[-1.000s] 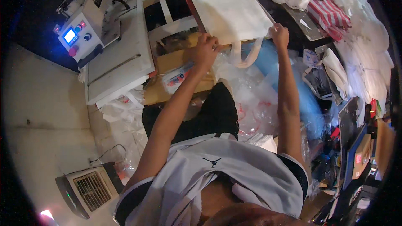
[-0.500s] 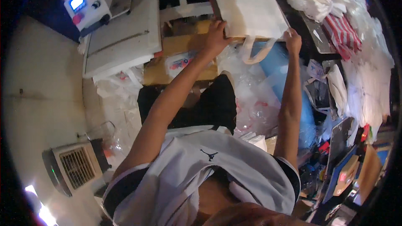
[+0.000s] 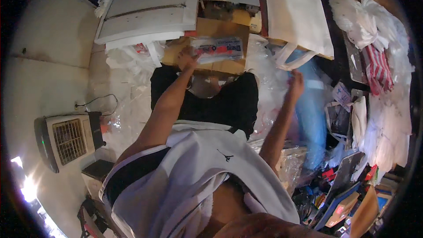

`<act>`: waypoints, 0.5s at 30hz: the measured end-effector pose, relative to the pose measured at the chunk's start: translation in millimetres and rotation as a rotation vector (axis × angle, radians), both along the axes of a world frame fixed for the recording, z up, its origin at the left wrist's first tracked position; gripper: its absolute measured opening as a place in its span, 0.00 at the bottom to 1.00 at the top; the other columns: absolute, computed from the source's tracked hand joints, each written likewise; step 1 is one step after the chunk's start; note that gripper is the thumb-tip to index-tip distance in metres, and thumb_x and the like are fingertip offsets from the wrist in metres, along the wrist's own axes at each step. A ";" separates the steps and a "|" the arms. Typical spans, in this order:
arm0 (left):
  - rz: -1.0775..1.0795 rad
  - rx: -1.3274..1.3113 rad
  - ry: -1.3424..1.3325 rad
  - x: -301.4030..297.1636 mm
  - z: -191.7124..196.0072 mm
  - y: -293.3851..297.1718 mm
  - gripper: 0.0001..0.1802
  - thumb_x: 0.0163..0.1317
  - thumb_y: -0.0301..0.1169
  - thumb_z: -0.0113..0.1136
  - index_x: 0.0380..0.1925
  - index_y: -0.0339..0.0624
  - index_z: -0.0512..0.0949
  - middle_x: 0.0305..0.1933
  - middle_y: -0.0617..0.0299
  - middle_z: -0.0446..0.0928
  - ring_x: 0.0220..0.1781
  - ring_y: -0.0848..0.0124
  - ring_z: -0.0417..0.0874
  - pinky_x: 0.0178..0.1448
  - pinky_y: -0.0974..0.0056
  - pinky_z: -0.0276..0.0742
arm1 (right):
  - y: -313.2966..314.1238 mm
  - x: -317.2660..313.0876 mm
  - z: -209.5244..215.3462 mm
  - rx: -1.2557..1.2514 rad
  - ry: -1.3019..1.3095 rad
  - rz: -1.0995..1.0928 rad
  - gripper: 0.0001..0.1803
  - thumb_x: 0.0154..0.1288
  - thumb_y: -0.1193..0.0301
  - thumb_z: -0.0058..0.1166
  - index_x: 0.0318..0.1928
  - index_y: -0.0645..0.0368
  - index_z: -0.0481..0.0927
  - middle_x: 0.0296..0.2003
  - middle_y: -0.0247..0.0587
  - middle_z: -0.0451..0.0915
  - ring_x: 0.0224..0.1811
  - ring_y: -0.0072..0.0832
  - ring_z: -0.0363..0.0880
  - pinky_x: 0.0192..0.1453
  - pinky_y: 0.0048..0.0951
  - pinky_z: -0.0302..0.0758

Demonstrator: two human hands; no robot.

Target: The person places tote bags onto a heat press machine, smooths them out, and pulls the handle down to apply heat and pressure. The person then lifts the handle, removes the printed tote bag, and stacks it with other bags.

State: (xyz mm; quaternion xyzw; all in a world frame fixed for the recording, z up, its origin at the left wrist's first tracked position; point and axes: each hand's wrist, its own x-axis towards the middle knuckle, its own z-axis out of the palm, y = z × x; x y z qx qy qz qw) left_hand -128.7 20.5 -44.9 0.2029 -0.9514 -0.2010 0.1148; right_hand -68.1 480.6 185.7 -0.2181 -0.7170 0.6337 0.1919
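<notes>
A white tote bag (image 3: 295,13) lies flat on a red board at the top, its handles hanging toward me. My left hand (image 3: 187,58) is down on a cardboard box (image 3: 220,28), its fingers closed on the left end of a clear plastic packet (image 3: 220,47) with red and blue print. My right hand (image 3: 296,83) hovers below the bag's handles, above crumpled clear plastic (image 3: 269,83) and beside a blue bag (image 3: 313,110). Its fingers are loose and apart, and it holds nothing that I can see.
A grey-white press plate (image 3: 150,9) sits at the upper left. A small heater (image 3: 66,139) with a cord stands on the floor at the left. Piles of white bags (image 3: 387,119) and a red-striped cloth (image 3: 376,68) crowd the right side, with clutter below them.
Both hands have left the tote bag's lower edge. My left hand dropped to the plastic packet on the cardboard box, and my right hand drew back over the clear plastic.
</notes>
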 end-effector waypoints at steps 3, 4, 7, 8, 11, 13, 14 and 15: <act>0.017 -0.067 -0.213 -7.9 -23.8 -10.7 0.37 0.55 0.65 0.65 0.42 0.40 0.86 0.47 0.43 0.84 0.51 0.48 0.86 0.55 0.48 0.82 | -76.5 10.7 -28.2 -0.018 -0.163 0.157 0.14 0.75 0.60 0.54 0.44 0.57 0.85 0.37 0.30 0.84 0.33 0.17 0.74 0.38 0.22 0.70; 0.010 -0.027 -0.194 -11.1 -25.6 -14.2 0.35 0.56 0.64 0.65 0.40 0.40 0.86 0.45 0.44 0.85 0.49 0.49 0.87 0.54 0.48 0.82 | -94.7 13.6 -32.7 -0.051 -0.173 0.246 0.13 0.75 0.61 0.54 0.43 0.57 0.85 0.38 0.30 0.84 0.33 0.17 0.74 0.38 0.21 0.71; -0.075 -0.029 -0.094 -17.5 -19.6 -27.9 0.31 0.60 0.61 0.63 0.34 0.39 0.87 0.40 0.45 0.86 0.43 0.52 0.89 0.50 0.47 0.83 | -138.7 11.6 -42.1 -0.137 -0.155 0.370 0.13 0.71 0.65 0.57 0.42 0.63 0.84 0.34 0.32 0.82 0.37 0.20 0.75 0.43 0.24 0.71; -0.070 0.026 -0.081 -16.1 -15.0 -32.7 0.30 0.61 0.59 0.63 0.35 0.39 0.87 0.39 0.47 0.85 0.41 0.53 0.88 0.47 0.49 0.82 | -149.0 10.9 -45.7 -0.132 -0.163 0.394 0.13 0.70 0.65 0.57 0.42 0.63 0.84 0.34 0.33 0.82 0.37 0.21 0.76 0.43 0.24 0.71; 0.005 0.331 -0.007 -0.9 6.3 -42.1 0.24 0.64 0.52 0.63 0.35 0.39 0.84 0.35 0.51 0.83 0.35 0.59 0.85 0.39 0.53 0.79 | -168.4 4.6 -63.8 -0.098 -0.198 0.473 0.14 0.70 0.64 0.57 0.41 0.63 0.84 0.34 0.37 0.83 0.37 0.25 0.81 0.45 0.27 0.75; 0.070 0.611 0.063 17.5 27.5 -43.8 0.21 0.66 0.48 0.63 0.36 0.38 0.83 0.32 0.54 0.82 0.31 0.62 0.84 0.34 0.56 0.77 | -180.6 2.3 -84.5 0.013 -0.273 0.495 0.15 0.71 0.62 0.57 0.41 0.63 0.85 0.35 0.38 0.84 0.39 0.28 0.84 0.46 0.29 0.77; 0.091 0.756 0.081 29.3 40.2 -42.9 0.19 0.67 0.46 0.63 0.36 0.38 0.82 0.30 0.55 0.81 0.29 0.64 0.83 0.31 0.57 0.76 | -189.9 -1.1 -96.2 -0.026 -0.353 0.558 0.15 0.71 0.61 0.57 0.43 0.62 0.85 0.36 0.38 0.84 0.40 0.29 0.84 0.47 0.31 0.78; 0.134 1.017 0.085 38.1 54.3 -42.7 0.16 0.67 0.43 0.63 0.37 0.39 0.81 0.29 0.59 0.80 0.27 0.67 0.81 0.28 0.60 0.74 | -203.4 -4.2 -108.7 -0.058 -0.455 0.600 0.15 0.71 0.61 0.57 0.44 0.61 0.84 0.37 0.38 0.85 0.41 0.30 0.85 0.47 0.33 0.80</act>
